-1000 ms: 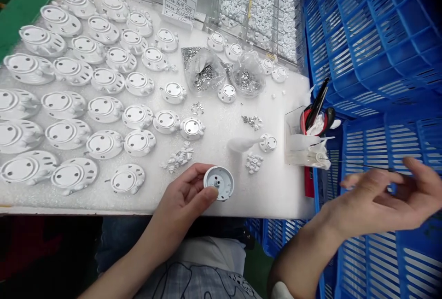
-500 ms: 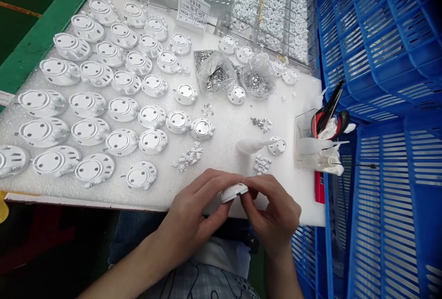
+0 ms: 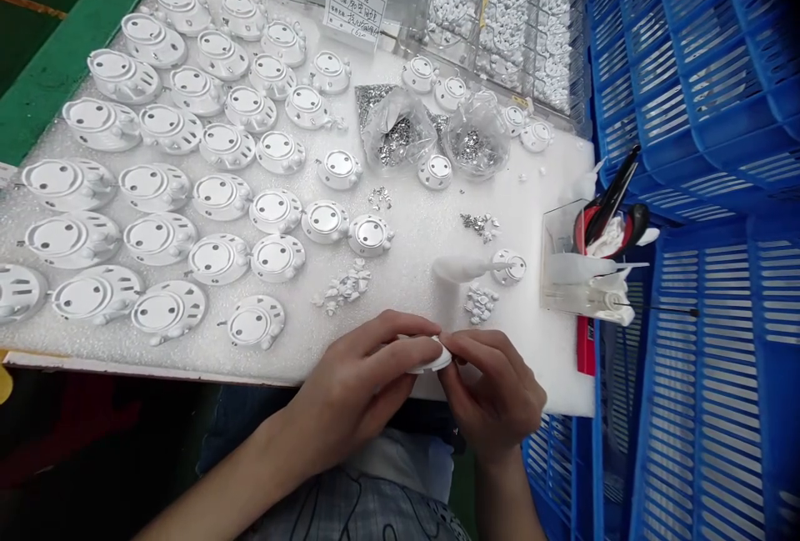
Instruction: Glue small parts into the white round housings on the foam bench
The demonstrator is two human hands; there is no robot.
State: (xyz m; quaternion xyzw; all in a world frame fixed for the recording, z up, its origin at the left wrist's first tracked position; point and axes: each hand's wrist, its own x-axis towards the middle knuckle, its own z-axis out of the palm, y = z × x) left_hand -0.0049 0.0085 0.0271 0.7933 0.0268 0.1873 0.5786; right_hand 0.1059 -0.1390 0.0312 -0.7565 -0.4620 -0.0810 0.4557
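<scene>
Between my hands, just above the table's front edge, is a white disc-shaped plastic part (image 3: 441, 360), mostly covered by fingers. My left hand (image 3: 368, 370) grips it from the left, with fingers across its top. At its right rim, the thumb and fingers of my right hand (image 3: 491, 387) are pinched together; whether a small piece sits between them is hidden. Just beyond lie a white soft bottle with a thin nozzle (image 3: 459, 268), a heap of small white pieces (image 3: 480, 304) and one more round white part (image 3: 509, 267).
Rows of similar white parts (image 3: 218, 195) cover the left of the foam-topped table. Bags of small metal pieces (image 3: 400, 134) lie mid-table, before clear compartment trays (image 3: 462, 32) and a paper label (image 3: 354, 7). On the right stand a clear holder with scissors (image 3: 562, 274) and blue crates (image 3: 693, 341).
The white part has turned flatter in my hands, and my left fingers now lie over its top. My right hand has shifted slightly down. The view has moved a little.
</scene>
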